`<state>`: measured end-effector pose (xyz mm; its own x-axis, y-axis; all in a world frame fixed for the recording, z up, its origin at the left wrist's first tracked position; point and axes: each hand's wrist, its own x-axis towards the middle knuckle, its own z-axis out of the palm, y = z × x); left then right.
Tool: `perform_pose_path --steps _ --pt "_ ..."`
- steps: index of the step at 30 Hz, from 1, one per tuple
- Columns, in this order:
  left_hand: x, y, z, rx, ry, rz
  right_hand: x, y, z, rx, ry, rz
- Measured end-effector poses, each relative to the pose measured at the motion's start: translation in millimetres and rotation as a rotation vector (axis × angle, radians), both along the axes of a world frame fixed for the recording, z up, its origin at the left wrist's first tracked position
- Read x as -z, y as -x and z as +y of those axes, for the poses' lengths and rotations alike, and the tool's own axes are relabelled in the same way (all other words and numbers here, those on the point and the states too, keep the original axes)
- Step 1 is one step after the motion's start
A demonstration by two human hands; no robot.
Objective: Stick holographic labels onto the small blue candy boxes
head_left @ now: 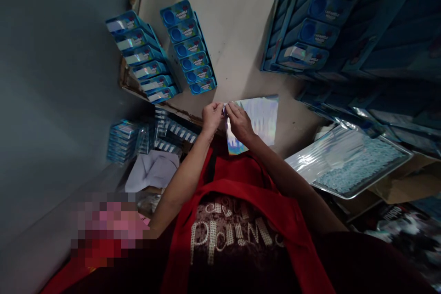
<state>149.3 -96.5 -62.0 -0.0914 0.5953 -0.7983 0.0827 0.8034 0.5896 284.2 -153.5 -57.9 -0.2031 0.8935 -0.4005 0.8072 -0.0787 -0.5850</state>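
Pinching the far-left corner of a flat, shiny, iridescent silver sheet [262, 121] at the near edge of the pale table [237, 55].
Gripping there with left hand [211, 116] and right hand [240, 124], fingers bent nearly closed, laying the right partly across the sheet, probably to steady it; impossible to tell of anything else between the fingertips. To the right, off the near edge, a shallow clear plastic tray [348, 196] with small pale-blue pieces heaped mostly toward its right side, under glare at the left. Farther off, by the near-left corner, two neat rows of small blue printed cartons [190, 48], likely lined up for easy counting, contents hidden. Along the right edge, a tall stack of similar blue cartons [315, 34], apparently packed tight to save room.
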Motion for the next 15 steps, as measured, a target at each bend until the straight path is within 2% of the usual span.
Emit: perform_pose_path --steps 5,8,11,13,15 --pt "8.2 4.0 0.9 -0.006 -0.005 -0.013 -19.8 -12.0 1.1 -0.023 0.029 -0.006" --pt "13.9 6.4 -0.3 0.068 -0.094 0.059 -44.1 -21.1 3.8 -0.058 0.003 -0.088" --pt "7.0 15.6 -4.6 0.08 -0.173 0.253 -86.0 -34.0 6.5 -0.147 -0.073 -0.05" --pt "-3.6 25.8 -5.9 -0.015 -0.198 0.425 -119.8 -45.3 10.8 -0.172 -0.141 0.046" --pt "-14.0 36.6 1.1 -0.142 -0.258 0.511 -151.2 -56.6 19.6 -0.127 -0.138 0.177"
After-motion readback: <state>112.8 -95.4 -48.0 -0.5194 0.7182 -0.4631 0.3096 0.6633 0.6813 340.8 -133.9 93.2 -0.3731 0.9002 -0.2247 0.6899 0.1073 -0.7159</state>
